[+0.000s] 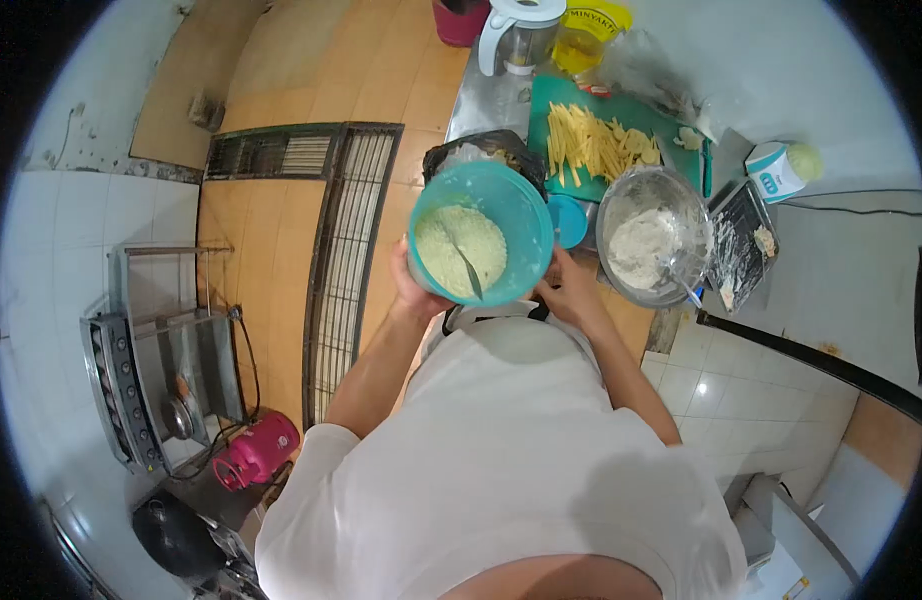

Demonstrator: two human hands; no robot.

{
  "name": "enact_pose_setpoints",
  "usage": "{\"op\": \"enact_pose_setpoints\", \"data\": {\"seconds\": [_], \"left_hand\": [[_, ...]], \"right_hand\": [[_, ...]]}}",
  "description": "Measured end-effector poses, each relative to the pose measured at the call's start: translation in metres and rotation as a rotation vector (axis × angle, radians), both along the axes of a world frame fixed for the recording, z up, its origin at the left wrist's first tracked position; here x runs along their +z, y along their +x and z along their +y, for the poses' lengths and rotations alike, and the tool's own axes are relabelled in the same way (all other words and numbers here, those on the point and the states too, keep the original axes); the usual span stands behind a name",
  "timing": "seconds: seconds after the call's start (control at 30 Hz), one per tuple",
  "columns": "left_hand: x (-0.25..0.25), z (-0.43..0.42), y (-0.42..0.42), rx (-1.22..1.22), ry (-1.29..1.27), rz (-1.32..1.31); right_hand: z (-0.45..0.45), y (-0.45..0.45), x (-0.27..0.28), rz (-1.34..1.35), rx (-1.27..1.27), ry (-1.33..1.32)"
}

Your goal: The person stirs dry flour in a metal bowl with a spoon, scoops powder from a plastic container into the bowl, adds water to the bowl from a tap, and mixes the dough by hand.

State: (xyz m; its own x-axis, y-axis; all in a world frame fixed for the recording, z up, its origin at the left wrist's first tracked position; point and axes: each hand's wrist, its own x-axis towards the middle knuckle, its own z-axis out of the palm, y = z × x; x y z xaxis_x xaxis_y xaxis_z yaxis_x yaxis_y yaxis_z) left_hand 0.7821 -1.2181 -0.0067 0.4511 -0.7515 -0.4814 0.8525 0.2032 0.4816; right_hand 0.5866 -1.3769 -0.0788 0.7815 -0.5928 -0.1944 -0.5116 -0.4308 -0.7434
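A teal tub is held up in front of my body, its opening tilted toward me. Pale, powdery contents fill its bottom, and a metal spoon lies in them. My left hand is wrapped around the tub's left side and underside. At its lower right side, the curled fingers of my right hand grip the tub, partly hidden by it. Just beyond the right hand is a round blue lid-like piece. A clear bowl with white flour-like powder stands to the right.
Pale yellow cut sticks lie on a green cutting board. Behind are a blender jug and a yellow oil pouch. A dark, flour-smeared tray and a white container stand right; a pink gas cylinder stands left.
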Motion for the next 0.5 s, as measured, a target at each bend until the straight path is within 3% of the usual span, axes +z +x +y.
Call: {"op": "enact_pose_setpoints", "data": {"seconds": [0.03, 0.07, 0.1, 0.17, 0.2, 0.33, 0.5], "left_hand": [[0.003, -0.003, 0.002, -0.015, 0.005, -0.069], [-0.001, -0.003, 0.002, -0.051, -0.086, -0.123], [-0.005, -0.003, 0.003, -0.084, -0.178, -0.174], [-0.013, -0.014, 0.005, -0.129, -0.319, -0.212], [-0.016, -0.020, 0.004, -0.156, -0.393, -0.235], [0.002, -0.049, -0.010, -0.144, -0.404, -0.311], [0.015, -0.067, -0.038, -0.068, -0.403, -0.400]], "right_hand": [[0.003, -0.006, 0.061, -0.133, 0.024, 0.204], [0.007, -0.009, 0.121, -0.267, -0.007, 0.183], [0.007, -0.009, 0.177, -0.401, -0.041, 0.160], [-0.013, -0.013, 0.254, -0.499, 0.199, -0.052], [-0.012, -0.008, 0.282, -0.408, 0.202, -0.130], [-0.021, 0.000, 0.306, 0.009, 0.458, -0.589], [-0.049, -0.020, 0.309, 0.020, 0.553, -0.696]]}}
